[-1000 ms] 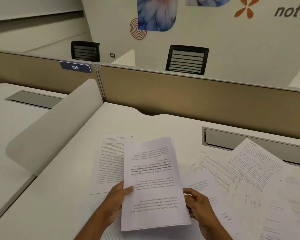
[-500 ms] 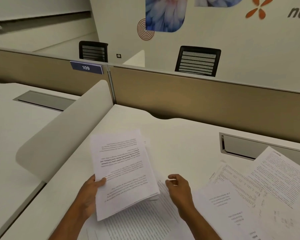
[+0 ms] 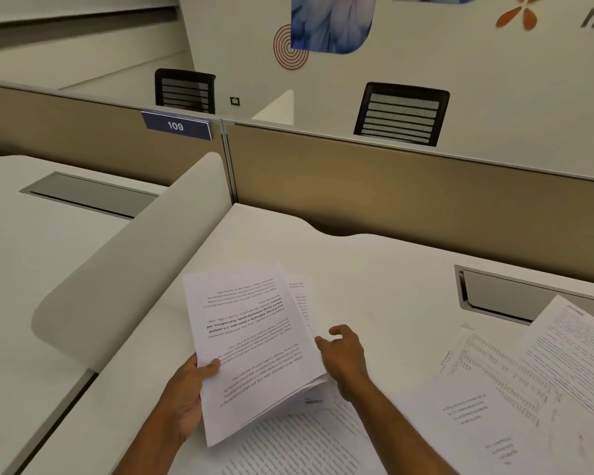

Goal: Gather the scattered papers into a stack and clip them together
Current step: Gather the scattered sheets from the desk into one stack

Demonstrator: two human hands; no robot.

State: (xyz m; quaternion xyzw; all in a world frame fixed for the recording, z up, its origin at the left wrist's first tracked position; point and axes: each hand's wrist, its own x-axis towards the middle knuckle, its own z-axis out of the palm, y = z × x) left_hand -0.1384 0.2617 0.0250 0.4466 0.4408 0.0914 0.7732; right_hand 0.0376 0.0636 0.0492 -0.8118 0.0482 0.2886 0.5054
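Two hands meet at a stack of papers (image 3: 251, 337) held tilted above the near part of the white bench (image 3: 374, 269). The left hand (image 3: 186, 395) grips the stack at its lower left edge, thumb pressed on the top page and the other fingers underneath. The right hand (image 3: 343, 358) sits at the stack's right edge with its fingers loosely bent and grasping nothing; the fingertips seem to brush the paper edge, though blur makes that uncertain. A printed sheet (image 3: 306, 440) lies flat on the bench beneath the stack. Several loose sheets (image 3: 528, 389) overlap on the bench to the right, well apart from the stack. A tan partition (image 3: 391, 186) runs along the far side, with a blue label (image 3: 175, 126) reading 109.
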